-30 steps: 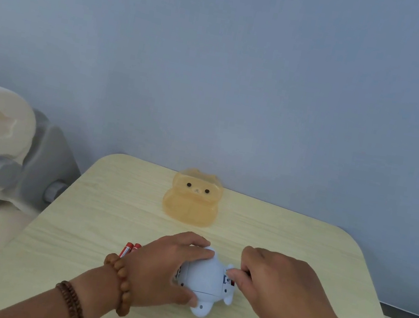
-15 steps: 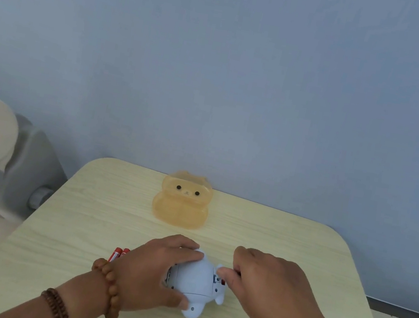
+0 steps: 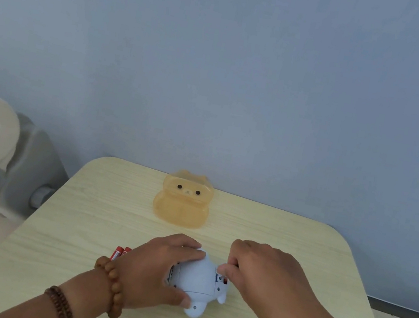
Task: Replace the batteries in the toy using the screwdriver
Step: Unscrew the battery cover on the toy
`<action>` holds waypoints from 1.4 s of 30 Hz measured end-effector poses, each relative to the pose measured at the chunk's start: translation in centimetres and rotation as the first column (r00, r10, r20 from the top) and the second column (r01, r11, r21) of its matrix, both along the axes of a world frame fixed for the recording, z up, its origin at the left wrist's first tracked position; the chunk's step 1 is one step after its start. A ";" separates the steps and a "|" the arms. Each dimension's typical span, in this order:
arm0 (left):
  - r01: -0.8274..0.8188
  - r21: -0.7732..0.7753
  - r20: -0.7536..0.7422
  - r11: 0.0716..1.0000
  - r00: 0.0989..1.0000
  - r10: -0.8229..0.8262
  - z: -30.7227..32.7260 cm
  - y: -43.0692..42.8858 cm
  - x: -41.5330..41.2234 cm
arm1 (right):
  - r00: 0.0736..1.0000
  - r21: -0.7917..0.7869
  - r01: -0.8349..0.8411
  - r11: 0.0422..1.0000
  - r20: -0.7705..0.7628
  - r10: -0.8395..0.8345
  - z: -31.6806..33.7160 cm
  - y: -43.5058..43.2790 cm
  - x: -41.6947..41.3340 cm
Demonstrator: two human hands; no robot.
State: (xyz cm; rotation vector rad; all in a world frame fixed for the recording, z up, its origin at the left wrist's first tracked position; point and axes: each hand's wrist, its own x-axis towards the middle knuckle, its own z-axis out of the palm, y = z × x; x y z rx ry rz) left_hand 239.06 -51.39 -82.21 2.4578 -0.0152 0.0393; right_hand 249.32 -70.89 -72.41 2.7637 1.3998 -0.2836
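Over the last second the right hand (image 3: 263, 275) has drawn in closer to the toy (image 3: 198, 280), its fingers (image 3: 225, 269) now pinched together at the toy's right end, where a dark opening with a speck of red shows; a second ago they sat a little further off that end. That suggests the work is at the battery bay, though the spot is small and partly hidden, so I cannot tell whether the fingers hold a battery or only press on one. The left hand (image 3: 158, 270) has kept its place, wrapped firmly round the pale blue toy, which lies on the desk (image 3: 98, 212) near its front edge. By count: one toy, two red batteries (image 3: 121, 252) lying side by side just behind the left wrist, one orange bear-shaped case (image 3: 182, 201) further back, two bead bracelets (image 3: 110, 287) on the left arm, and no screwdriver in view.
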 end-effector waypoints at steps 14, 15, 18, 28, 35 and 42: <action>-0.003 -0.035 -0.009 0.999 1.000 0.003 0.2 0.0 0.0 | 0.999 -0.015 -0.038 0.999 0.037 0.038 -0.2 -0.5 0.0; -0.005 -0.043 -0.012 0.999 1.000 0.004 0.1 0.0 0.0 | 0.999 0.000 -0.036 0.999 0.021 0.036 -0.2 -0.6 0.1; -0.004 -0.036 -0.016 0.999 1.000 0.004 0.0 0.0 0.1 | 0.997 0.017 -0.042 0.999 -0.061 0.043 0.4 -1.1 -0.1; 0.007 -0.024 -0.018 1.000 1.000 -0.008 0.1 -0.1 0.2 | 0.998 -0.009 -0.039 0.999 0.040 0.039 -0.4 -0.7 0.3; 0.017 0.007 -0.018 1.000 1.000 -0.017 0.1 -0.2 0.4 | 0.998 -0.015 -0.062 0.998 -0.020 0.062 0.1 -1.3 0.3; 0.024 0.010 -0.022 1.000 0.999 -0.023 -0.2 -0.1 0.5 | 0.997 0.004 -0.030 1.000 0.077 0.029 -1.0 -1.2 0.4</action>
